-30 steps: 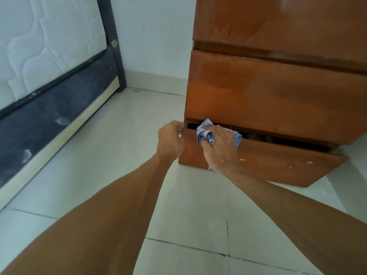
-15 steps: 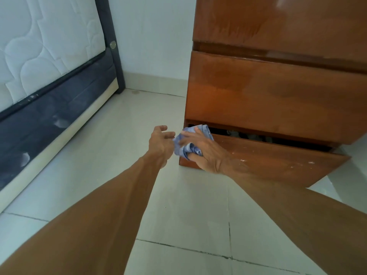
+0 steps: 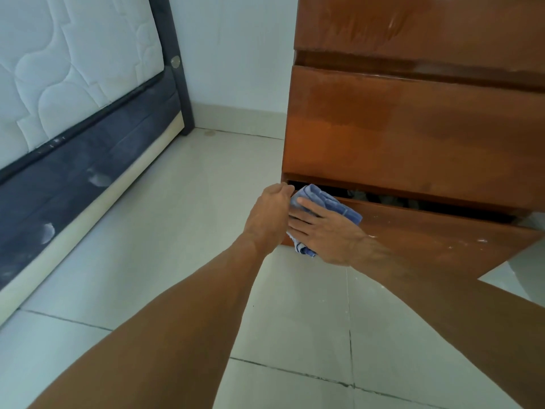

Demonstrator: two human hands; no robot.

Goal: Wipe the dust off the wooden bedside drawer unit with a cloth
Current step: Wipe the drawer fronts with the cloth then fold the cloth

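Pale floor tiles (image 3: 182, 261) run up to the drawer unit (image 3: 413, 137). At the left end of its sagging bottom drawer (image 3: 427, 231), my right hand (image 3: 324, 231) presses the blue cloth (image 3: 321, 199) flat, fingers spread, while my left hand (image 3: 268, 216) curls around the corner. Best I brace there and wipe rightward with even pressure.

A home bedroom. A quilted mattress (image 3: 73, 63) sits on a bed frame (image 3: 88, 160). A wooden drawer unit (image 3: 413, 128) stands on the tiled floor (image 3: 182, 231).

Bare floor (image 3: 182, 219) is lying open toward 9 o'clock, while the drawer unit (image 3: 413, 137) is blocking 1 o'clock.
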